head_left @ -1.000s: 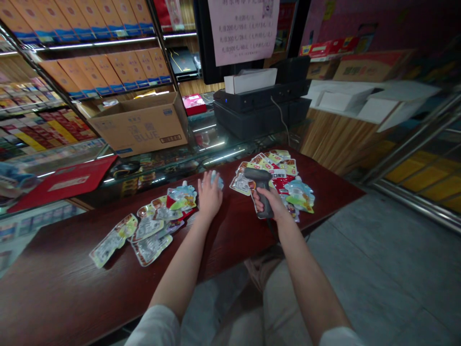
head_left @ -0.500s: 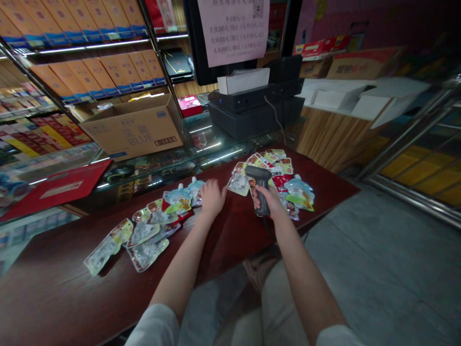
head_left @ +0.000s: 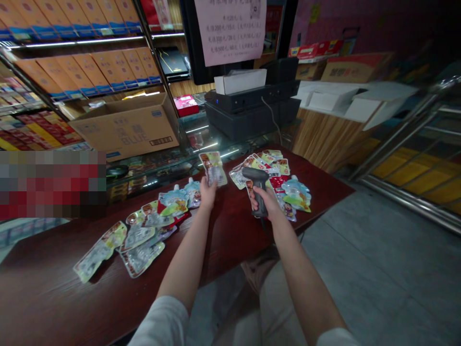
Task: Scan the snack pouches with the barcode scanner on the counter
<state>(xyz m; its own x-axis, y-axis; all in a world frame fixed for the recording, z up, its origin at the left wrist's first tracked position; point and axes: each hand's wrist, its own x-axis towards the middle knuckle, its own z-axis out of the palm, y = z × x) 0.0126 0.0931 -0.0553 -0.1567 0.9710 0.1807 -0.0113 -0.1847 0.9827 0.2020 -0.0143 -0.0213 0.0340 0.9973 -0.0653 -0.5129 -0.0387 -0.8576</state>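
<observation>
My left hand (head_left: 208, 192) holds one snack pouch (head_left: 213, 168) upright above the dark red wooden counter (head_left: 230, 230). My right hand (head_left: 264, 202) grips a dark grey barcode scanner (head_left: 256, 185), its head turned toward the raised pouch. To the left of my left hand lies a row of several pouches (head_left: 144, 230), some silver side up. A heap of colourful pouches (head_left: 284, 180) lies right of the scanner, partly hidden by it.
A cardboard box (head_left: 126, 127) and a black printer with white paper (head_left: 252, 98) stand on the glass display case behind the counter. Shelves of orange boxes (head_left: 82, 67) fill the back left. A tiled floor (head_left: 378, 269) lies to the right.
My left hand let go of a pouch on the left row, then lifted another pouch up in front of the scanner. The right hand has kept the scanner nearly still.
</observation>
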